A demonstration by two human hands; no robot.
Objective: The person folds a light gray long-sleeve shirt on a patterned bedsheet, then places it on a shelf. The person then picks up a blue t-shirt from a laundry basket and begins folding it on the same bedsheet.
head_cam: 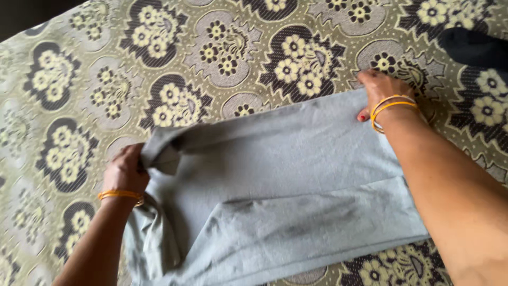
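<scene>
A: Where is the cloth?

B: The grey cloth (286, 190) lies spread on the flowered bedspread (79, 95), filling the lower middle of the view. It is partly folded, one layer lying over another along its near edge.

A: What is the left hand doing?

B: The left hand (126, 170) is at the cloth's left end. Its fingers are closed on a bunched corner there, and the fabric is pulled up into a raised fold that runs from the hand toward the cloth's far edge. An orange bangle (120, 195) sits on that wrist, just nearer the camera than the hand.

A: And the right hand?

B: The right hand (382, 91) is at the cloth's far right corner, well apart from the left. It rests on the corner with fingers curled down over the edge. Whether it pinches the fabric or only presses it flat, I cannot tell. Two orange bangles (390, 106) ring that wrist, and the forearm crosses the cloth's right end.

A: Anything else near the cloth?

B: A dark piece of fabric (468, 47) lies on the bedspread beyond the cloth's right end, past the right hand and not touching the cloth. The cloth's lower left part is rumpled, below the left wrist.
</scene>
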